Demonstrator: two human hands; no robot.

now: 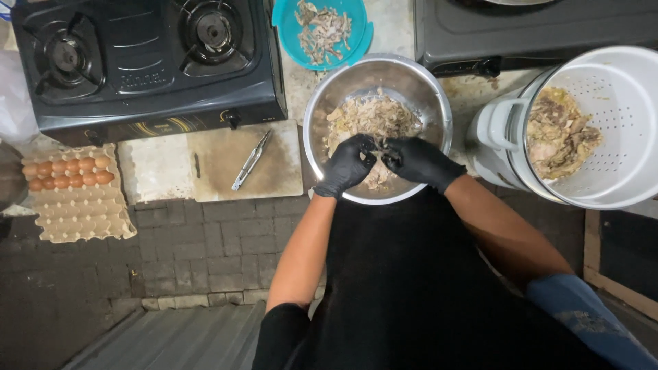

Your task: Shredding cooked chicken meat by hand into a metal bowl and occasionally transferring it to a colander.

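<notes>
Both gloved hands, left hand (346, 164) and right hand (418, 161), have fingers pinched closed on shredded meat (370, 120) over the steel bowl (432, 89); a hard tug could likely flick shreds onto the desk (466, 96).

Two stoves (147, 65) — one steel bowl (322, 103) — one tongs (251, 160).

Gloved hands (380, 163) (both pinching) over meat (370, 120)

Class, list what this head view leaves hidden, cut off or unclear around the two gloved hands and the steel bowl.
- Small piece pinched between left hand and right hand: fingers hide it.
- Steel bowl near rim: covered by the hands.
- White colander: cut off by right edge.
- Teal bowl: cut off by top edge.
</notes>
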